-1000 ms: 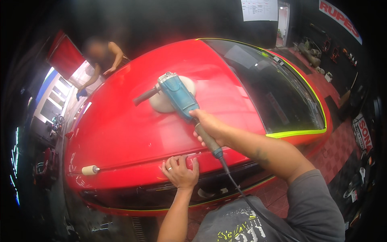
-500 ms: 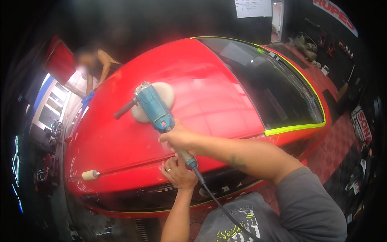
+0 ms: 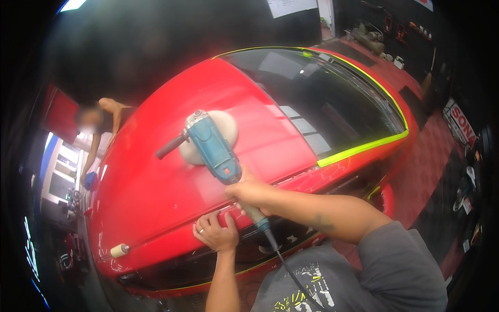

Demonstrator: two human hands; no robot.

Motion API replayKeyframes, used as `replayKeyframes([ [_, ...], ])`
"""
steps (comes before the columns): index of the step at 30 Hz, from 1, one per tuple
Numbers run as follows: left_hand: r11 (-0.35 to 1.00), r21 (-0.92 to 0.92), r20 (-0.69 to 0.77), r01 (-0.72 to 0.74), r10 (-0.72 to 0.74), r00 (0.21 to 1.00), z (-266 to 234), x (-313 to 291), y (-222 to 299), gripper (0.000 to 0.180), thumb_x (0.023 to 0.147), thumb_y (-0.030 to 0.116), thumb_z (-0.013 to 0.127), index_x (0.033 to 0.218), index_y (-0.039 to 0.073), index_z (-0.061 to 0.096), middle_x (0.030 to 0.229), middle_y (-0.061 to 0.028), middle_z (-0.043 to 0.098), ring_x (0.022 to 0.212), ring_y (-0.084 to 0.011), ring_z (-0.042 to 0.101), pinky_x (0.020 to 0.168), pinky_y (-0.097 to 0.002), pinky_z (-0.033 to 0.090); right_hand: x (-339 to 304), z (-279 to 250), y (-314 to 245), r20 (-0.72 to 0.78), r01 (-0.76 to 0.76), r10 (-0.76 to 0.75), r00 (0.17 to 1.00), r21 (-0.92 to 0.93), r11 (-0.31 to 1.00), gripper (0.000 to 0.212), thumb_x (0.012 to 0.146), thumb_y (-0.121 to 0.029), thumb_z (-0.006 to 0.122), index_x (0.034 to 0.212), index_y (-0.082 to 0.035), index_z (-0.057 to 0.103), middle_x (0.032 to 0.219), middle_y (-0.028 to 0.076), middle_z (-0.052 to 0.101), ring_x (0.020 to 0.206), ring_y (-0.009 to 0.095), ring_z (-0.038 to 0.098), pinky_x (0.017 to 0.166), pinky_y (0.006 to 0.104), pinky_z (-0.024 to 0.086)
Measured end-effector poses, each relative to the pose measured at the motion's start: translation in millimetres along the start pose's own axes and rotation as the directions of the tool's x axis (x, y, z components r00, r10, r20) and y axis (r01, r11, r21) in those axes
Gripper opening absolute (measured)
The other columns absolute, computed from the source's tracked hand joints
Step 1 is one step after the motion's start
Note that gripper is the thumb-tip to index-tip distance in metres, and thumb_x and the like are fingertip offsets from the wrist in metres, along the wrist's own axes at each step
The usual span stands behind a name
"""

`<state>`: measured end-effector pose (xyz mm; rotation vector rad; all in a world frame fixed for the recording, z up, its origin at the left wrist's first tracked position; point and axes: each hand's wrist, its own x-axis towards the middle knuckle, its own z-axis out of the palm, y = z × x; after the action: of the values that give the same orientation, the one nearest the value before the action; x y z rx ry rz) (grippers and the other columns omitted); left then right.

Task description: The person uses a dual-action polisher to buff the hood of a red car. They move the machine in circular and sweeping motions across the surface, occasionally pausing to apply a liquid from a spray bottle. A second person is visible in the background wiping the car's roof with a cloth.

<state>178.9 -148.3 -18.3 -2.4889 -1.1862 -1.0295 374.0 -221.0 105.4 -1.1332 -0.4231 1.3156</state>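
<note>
Right hand (image 3: pixel 250 191) grips polisher (image 3: pixel 210 143); left hand (image 3: pixel 218 234) (1 ring (image 3: pixel 201 231)) on car (image 3: pixel 161 195).

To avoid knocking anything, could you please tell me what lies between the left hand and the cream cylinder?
In the head view, only the bare red roof edge lies between the left hand and the cream cylinder.

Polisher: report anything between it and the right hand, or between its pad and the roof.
Nothing visible: the right hand grips the polisher; the pale pad sits on the red roof, the pad's underside hidden.
</note>
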Motion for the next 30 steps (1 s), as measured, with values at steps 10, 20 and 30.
replayKeyframes([
  [10, 0.998, 0.066, 0.007, -0.018, 0.018, 1.0, 4, -4, 0, 0.029, 0.094, 0.036, 0.075, 0.109, 0.011, 0.075, 0.112, -0.0105, 0.067, 0.118, -0.0347, 0.061, 0.115, -0.0565, 0.038, -43, -99, -5, -0.12, 0.049, -0.03, 0.992, 0.16, 0.986, 0.061, 0.085, -0.004, 0.072, 0.133, -0.011, 0.034, 0.088, 0.008, 0.058, 0.057, 0.015, 0.058, 0.044, 0.0344, 0.054],
  [20, 0.997, 0.081, -0.004, -0.007, 0.008, 1.0, 12, -5, -2, 0.031, 0.093, 0.039, 0.076, 0.107, 0.011, 0.074, 0.111, -0.0096, 0.065, 0.117, -0.0339, 0.06, 0.115, -0.0577, 0.037, -66, -116, 4, -0.148, 0.023, 0.001, 0.989, 0.165, 0.986, 0.064, 0.085, -0.003, 0.07, 0.136, -0.01, 0.034, 0.089, 0.008, 0.057, 0.057, 0.015, 0.059, 0.045, 0.0347, 0.054],
  [30, 0.999, 0.036, 0.019, 0.039, -0.039, 0.999, 8, -2, 3, 0.033, 0.091, 0.041, 0.078, 0.107, 0.012, 0.075, 0.111, -0.0089, 0.064, 0.117, -0.0334, 0.059, 0.117, -0.0588, 0.036, -62, -75, 8, -0.082, -0.047, 0.055, 0.995, 0.095, 0.994, 0.084, 0.088, 0.0, 0.069, 0.158, -0.013, 0.025, 0.089, 0.009, 0.062, 0.059, 0.016, 0.061, 0.045, 0.0338, 0.054],
])
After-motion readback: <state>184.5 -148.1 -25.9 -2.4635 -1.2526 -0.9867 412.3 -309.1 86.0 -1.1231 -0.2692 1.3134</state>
